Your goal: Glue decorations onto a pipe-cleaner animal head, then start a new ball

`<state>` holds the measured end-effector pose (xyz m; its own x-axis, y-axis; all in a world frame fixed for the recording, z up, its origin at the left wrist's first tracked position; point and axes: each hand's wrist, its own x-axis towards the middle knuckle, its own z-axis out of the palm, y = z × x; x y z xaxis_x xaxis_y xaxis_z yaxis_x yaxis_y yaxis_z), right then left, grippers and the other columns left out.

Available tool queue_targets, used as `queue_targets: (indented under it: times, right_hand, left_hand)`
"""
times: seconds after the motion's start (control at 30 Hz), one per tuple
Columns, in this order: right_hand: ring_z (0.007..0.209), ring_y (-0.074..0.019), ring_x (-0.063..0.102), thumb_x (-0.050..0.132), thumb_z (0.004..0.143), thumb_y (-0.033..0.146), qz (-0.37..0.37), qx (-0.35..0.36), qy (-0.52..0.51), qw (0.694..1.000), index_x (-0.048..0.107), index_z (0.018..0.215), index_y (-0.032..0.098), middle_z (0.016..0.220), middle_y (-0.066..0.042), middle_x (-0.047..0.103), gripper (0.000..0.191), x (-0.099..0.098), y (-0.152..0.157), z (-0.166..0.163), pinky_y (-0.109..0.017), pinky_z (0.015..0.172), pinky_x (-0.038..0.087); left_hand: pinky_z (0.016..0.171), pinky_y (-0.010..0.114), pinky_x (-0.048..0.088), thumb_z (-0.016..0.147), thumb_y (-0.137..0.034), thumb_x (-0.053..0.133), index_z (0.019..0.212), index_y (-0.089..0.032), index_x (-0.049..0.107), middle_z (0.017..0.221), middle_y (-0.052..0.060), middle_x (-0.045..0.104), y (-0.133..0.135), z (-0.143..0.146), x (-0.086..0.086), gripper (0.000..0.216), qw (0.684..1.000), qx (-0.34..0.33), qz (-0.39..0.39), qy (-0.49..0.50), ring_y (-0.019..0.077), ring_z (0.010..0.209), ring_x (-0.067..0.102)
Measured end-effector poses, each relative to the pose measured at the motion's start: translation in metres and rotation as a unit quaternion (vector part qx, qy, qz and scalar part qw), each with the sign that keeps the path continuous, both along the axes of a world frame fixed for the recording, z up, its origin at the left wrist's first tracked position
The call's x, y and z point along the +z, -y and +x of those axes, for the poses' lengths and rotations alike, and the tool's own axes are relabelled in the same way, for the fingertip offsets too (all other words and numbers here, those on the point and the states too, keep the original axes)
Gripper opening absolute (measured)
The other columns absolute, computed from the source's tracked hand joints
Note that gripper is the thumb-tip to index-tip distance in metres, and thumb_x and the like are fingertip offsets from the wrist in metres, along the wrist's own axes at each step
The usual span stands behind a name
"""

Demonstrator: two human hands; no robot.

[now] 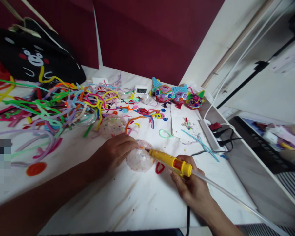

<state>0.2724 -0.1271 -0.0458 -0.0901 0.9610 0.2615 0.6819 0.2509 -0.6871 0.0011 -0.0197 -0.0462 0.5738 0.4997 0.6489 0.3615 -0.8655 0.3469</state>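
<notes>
My right hand (193,183) grips a yellow hot glue gun (166,158), with a long translucent glue stick (226,188) running out of its back. The gun's nozzle tip is at the upper side of a clear plastic ball (139,161) flecked with coloured bits. My left hand (119,147) is closed at the ball's upper left edge, its fingertips steadying it on the white table (93,200); the fingers' far side is hidden. Just right of the ball lies a bent red pipe cleaner (159,168). Behind my left hand sits a second clear flecked ball (111,126).
Tangled pipe cleaners (51,108) spread across the left. Decorated animal heads (163,92) stand at the back near a small digital clock (141,89). A power strip (211,136) with cords lies along the right edge. An orange disc (36,168) lies front left.
</notes>
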Motion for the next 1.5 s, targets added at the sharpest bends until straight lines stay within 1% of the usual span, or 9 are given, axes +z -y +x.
queue_targets:
  times: [0.1,0.2,0.43,0.87,1.03,1.17,1.27,1.4,1.5]
  right_hand:
    - [0.071,-0.0161,0.065,0.061,0.094,0.034,-0.021,-0.039,-0.092,0.995,0.056,0.108,0.021,0.101,-0.007,0.065,0.020,0.003,0.002,0.006,-0.024,0.056,0.053]
    - [0.067,-0.0175,0.063,0.068,0.089,0.043,-0.076,-0.082,-0.146,0.983,0.058,0.105,0.019,0.091,-0.007,0.069,0.031,0.007,0.004,0.018,-0.026,0.054,0.052]
    - [0.055,-0.0145,0.055,0.079,0.076,0.051,-0.148,-0.168,-0.228,0.948,0.056,0.112,0.018,0.073,0.000,0.064,0.054,0.009,0.013,0.034,-0.023,0.043,0.037]
    - [0.057,-0.0136,0.051,0.070,0.083,0.055,-0.189,-0.124,-0.141,0.964,0.056,0.108,0.018,0.068,0.004,0.057,0.047,-0.005,0.013,0.052,-0.024,0.050,0.036]
    - [0.053,-0.0130,0.049,0.065,0.086,0.057,-0.144,-0.123,0.014,0.982,0.057,0.094,0.019,0.062,0.005,0.054,0.039,-0.005,0.012,0.056,-0.025,0.049,0.035]
    - [0.054,-0.0179,0.059,0.059,0.089,0.060,-0.082,-0.154,0.159,0.972,0.062,0.113,0.018,0.070,-0.002,0.067,0.048,-0.001,0.015,0.057,-0.029,0.050,0.043]
    - [0.068,-0.0221,0.066,0.056,0.094,0.050,0.019,-0.152,0.225,0.962,0.065,0.115,0.019,0.087,-0.008,0.070,0.038,0.008,0.016,0.045,-0.032,0.056,0.049]
    - [0.094,-0.0222,0.065,0.050,0.098,0.018,0.115,0.007,0.172,0.978,0.063,0.118,0.016,0.105,-0.013,0.065,0.024,0.026,0.010,0.011,-0.034,0.079,0.055]
    - [0.092,-0.0227,0.060,0.045,0.095,0.006,0.117,0.082,0.169,0.975,0.062,0.120,0.015,0.105,-0.014,0.063,0.032,0.034,0.002,-0.014,-0.037,0.077,0.055]
  left_hand:
    - [0.082,0.028,0.055,0.100,-0.015,0.047,0.106,-0.016,0.065,0.098,0.006,0.070,0.000,0.001,-0.002,0.019,1.000,-0.008,0.000,0.002,0.0148,0.093,0.065]
    - [0.083,0.028,0.055,0.099,-0.013,0.049,0.106,-0.015,0.065,0.099,0.007,0.070,0.000,0.003,-0.003,0.018,1.000,-0.007,-0.001,0.001,0.0153,0.093,0.065]
    - [0.082,0.028,0.054,0.099,-0.014,0.049,0.106,-0.015,0.066,0.098,0.007,0.070,-0.001,0.005,-0.003,0.018,1.000,-0.010,0.009,0.010,0.0148,0.091,0.065]
    - [0.081,0.031,0.054,0.095,-0.006,0.048,0.106,-0.015,0.066,0.096,0.009,0.069,-0.003,0.009,-0.006,0.023,0.999,-0.017,0.027,0.017,0.0175,0.091,0.064]
    - [0.080,0.032,0.054,0.096,-0.009,0.048,0.107,-0.015,0.067,0.097,0.009,0.069,-0.004,0.008,-0.006,0.023,0.999,-0.020,0.023,0.012,0.0179,0.090,0.064]
    - [0.081,0.032,0.054,0.095,-0.008,0.048,0.106,-0.015,0.067,0.098,0.010,0.069,-0.003,0.008,-0.006,0.023,0.999,-0.012,0.032,-0.003,0.0186,0.091,0.064]
    - [0.082,0.033,0.054,0.096,-0.010,0.049,0.106,-0.015,0.067,0.097,0.009,0.069,-0.003,0.008,-0.006,0.021,0.999,-0.008,0.038,-0.011,0.0196,0.093,0.063]
    - [0.083,0.033,0.054,0.097,-0.010,0.046,0.108,-0.014,0.065,0.098,0.010,0.067,-0.003,0.008,-0.007,0.022,0.999,-0.014,0.045,-0.016,0.0198,0.094,0.062]
    - [0.081,0.033,0.054,0.098,-0.010,0.046,0.108,-0.014,0.065,0.098,0.010,0.067,-0.003,0.009,-0.005,0.022,0.998,-0.020,0.051,-0.020,0.0194,0.093,0.062]
